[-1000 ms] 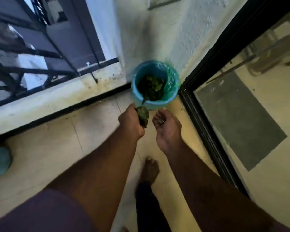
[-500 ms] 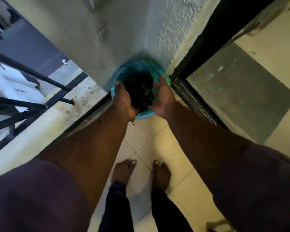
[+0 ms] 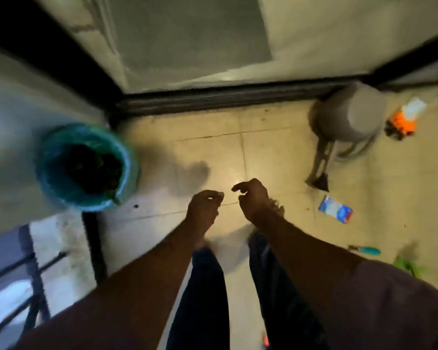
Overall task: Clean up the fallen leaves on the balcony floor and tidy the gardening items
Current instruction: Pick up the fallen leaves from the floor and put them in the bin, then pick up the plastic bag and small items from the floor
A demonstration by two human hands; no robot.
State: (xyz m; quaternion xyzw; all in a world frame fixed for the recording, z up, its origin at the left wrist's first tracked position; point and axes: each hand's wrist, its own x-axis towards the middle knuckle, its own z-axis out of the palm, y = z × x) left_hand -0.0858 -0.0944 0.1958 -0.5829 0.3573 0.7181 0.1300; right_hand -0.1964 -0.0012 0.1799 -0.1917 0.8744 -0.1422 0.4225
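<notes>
A blue bin [image 3: 61, 190] lined with a green bag stands at the left by the wall, with dark leaves [image 3: 94, 170] inside. My left hand [image 3: 204, 208] and my right hand [image 3: 254, 200] hang side by side over the tiled floor, to the right of the bin and apart from it. Both have loosely curled fingers and hold nothing. The frame is blurred by motion.
A grey upturned bucket [image 3: 349, 114] lies at the right near the door track [image 3: 213, 97]. An orange and white packet [image 3: 405, 117], a blue and white packet [image 3: 335, 212], a teal tool [image 3: 369, 250] and a green thing [image 3: 407, 265] are scattered on the floor. The railing [image 3: 23, 274] is lower left.
Both hands have pulled back out of the bin, and the leaf that the left hand held is gone. The view has swung right, so the bin now sits at the left.
</notes>
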